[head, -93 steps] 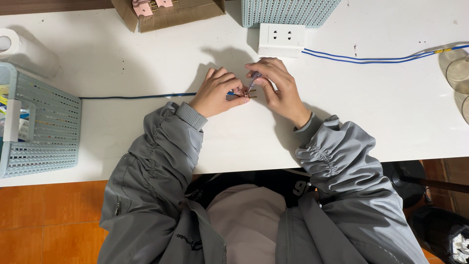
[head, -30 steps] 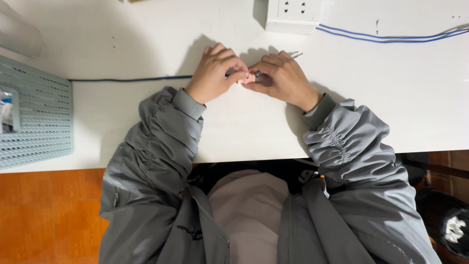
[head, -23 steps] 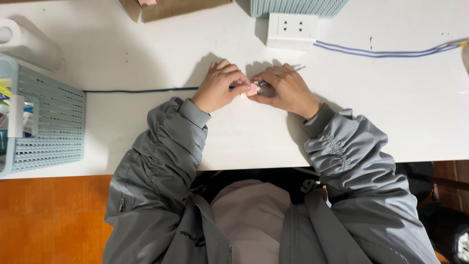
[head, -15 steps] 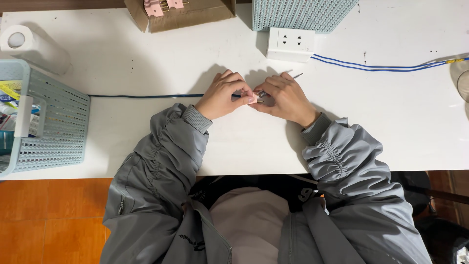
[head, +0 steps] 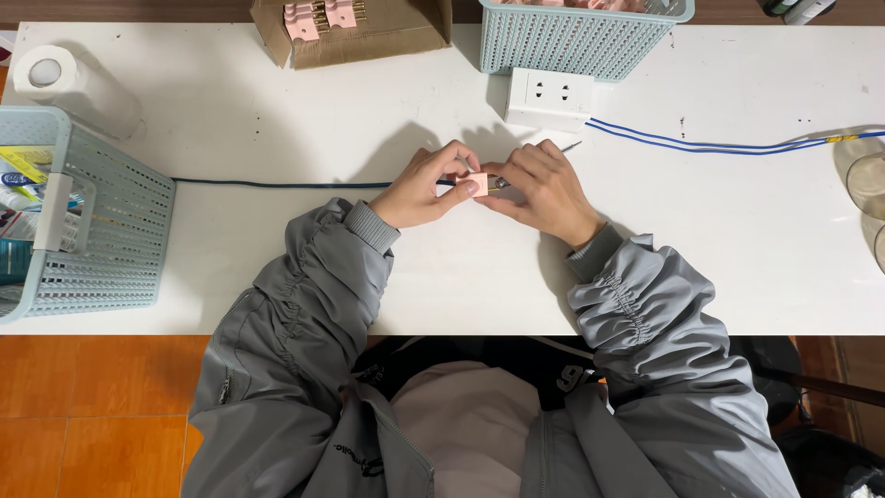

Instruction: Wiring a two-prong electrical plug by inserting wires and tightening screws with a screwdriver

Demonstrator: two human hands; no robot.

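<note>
A small pink block (head: 477,183) sits pinched between both hands just above the white worktop (head: 277,129), near its middle. The left hand (head: 426,187) is curled closed, thumb and fingertips gripping the block's left side, where a dark cable (head: 277,183) runs off leftward across the worktop. The right hand (head: 542,189) is also closed around the block's right side and seems to hold a thin metal tool, though that part is too hidden to be sure. Just behind the hands lies a white socket box (head: 549,98), with blue wires (head: 719,145) trailing right. Farther back stand a pale blue basket (head: 581,41) and a cardboard box (head: 369,37); another basket (head: 101,240) sits at the left edge
</note>
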